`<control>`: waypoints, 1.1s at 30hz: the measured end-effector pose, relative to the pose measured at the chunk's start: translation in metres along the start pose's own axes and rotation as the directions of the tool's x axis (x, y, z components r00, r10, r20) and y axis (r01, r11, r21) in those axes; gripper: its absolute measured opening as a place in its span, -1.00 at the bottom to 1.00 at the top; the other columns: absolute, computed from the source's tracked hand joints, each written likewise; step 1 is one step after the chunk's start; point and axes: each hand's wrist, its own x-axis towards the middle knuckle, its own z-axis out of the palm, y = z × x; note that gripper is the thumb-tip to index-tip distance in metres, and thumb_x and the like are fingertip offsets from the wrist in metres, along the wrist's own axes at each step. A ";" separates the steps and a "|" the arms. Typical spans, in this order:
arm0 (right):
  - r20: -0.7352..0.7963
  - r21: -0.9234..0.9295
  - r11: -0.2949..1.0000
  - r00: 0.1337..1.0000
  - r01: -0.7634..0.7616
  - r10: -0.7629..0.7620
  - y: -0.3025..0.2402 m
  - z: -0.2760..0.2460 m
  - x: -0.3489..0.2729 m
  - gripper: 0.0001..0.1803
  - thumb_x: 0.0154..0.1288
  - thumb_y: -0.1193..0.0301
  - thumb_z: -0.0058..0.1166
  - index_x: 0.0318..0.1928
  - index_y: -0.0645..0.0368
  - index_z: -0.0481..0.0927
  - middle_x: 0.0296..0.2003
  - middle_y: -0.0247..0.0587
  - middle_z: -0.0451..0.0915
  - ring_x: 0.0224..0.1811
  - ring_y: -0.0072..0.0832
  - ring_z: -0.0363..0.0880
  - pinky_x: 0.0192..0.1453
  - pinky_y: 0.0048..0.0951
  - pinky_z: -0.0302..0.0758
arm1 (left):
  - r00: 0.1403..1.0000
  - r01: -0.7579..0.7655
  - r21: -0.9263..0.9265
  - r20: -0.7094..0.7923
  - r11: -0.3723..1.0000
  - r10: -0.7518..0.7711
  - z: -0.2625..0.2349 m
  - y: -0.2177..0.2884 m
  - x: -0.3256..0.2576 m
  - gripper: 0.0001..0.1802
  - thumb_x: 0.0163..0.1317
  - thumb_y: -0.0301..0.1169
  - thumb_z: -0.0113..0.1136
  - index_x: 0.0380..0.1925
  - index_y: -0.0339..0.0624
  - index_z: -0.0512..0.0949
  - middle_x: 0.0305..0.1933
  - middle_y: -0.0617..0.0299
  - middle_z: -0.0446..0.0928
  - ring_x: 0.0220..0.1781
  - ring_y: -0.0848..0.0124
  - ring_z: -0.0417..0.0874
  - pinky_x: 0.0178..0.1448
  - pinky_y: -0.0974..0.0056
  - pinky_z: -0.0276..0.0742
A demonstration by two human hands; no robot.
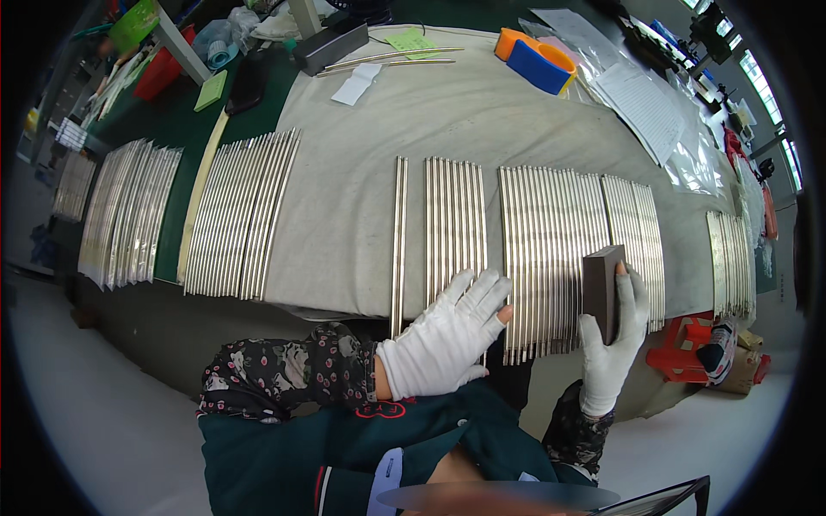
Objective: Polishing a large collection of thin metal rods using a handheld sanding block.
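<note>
Rows of slim, shiny metal rods lie side by side on a grey cloth (344, 189). My left hand (447, 335), in a white glove with a bare fingertip, rests with fingers extended over the near ends of a narrow row of rods (456, 215). In my right hand (613, 353), also gloved, is a dark brown rectangular block (600, 297), gripped between thumb and fingers. The block sits over the border between a wide row of rods (546, 249) and a shorter row (637, 232). Two separate rods (398, 241) lie left of my left hand.
To the left are another row of rods (241, 215) and plastic-wrapped rods (129, 211). More rods (731, 262) lie far right, above a red stool (680, 357). At the back are blue and orange tape-like rings (538, 64), paper sheets (641, 107) and a dark box (331, 47).
</note>
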 end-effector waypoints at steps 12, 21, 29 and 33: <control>0.002 0.014 1.000 1.000 0.006 -0.006 0.009 0.000 -0.006 -0.22 -0.10 0.47 0.10 0.28 0.03 0.36 0.18 -0.01 0.29 0.16 -0.15 0.33 0.24 -0.20 0.32 | 1.000 0.023 -0.010 0.011 1.000 -0.023 -0.015 -0.014 -0.033 -0.01 -0.11 -0.02 0.39 0.25 -0.32 0.20 0.32 -0.21 0.18 0.41 -0.09 0.16 0.43 -0.17 -0.02; 0.032 0.007 1.000 0.999 0.003 -0.004 -0.001 0.004 -0.001 -0.20 -0.15 0.49 0.09 0.28 0.00 0.37 0.18 -0.02 0.30 0.16 -0.15 0.33 0.24 -0.21 0.32 | 0.997 0.074 0.014 -0.013 0.997 -0.073 -0.018 -0.008 -0.039 -0.05 -0.09 0.00 0.36 0.22 -0.32 0.24 0.34 -0.16 0.18 0.42 -0.05 0.15 0.44 -0.16 -0.03; 0.001 -0.001 1.000 1.000 -0.020 0.020 0.009 -0.002 -0.005 -0.22 -0.13 0.46 0.10 0.27 0.02 0.38 0.18 -0.02 0.30 0.19 -0.14 0.31 0.26 -0.18 0.29 | 0.996 0.085 0.121 -0.015 0.989 -0.084 -0.011 -0.003 -0.029 -0.10 -0.06 0.01 0.33 0.18 -0.37 0.30 0.32 -0.19 0.21 0.41 -0.06 0.16 0.45 -0.13 -0.03; -0.047 -0.040 0.999 0.999 -0.021 0.019 0.015 -0.010 -0.007 -0.23 -0.12 0.44 0.09 0.27 0.03 0.38 0.19 -0.01 0.31 0.19 -0.13 0.31 0.28 -0.17 0.28 | 0.995 0.087 0.068 0.035 0.994 -0.089 -0.026 0.004 -0.018 -0.15 -0.05 0.01 0.32 0.14 -0.38 0.34 0.32 -0.21 0.21 0.40 -0.07 0.16 0.44 -0.14 -0.03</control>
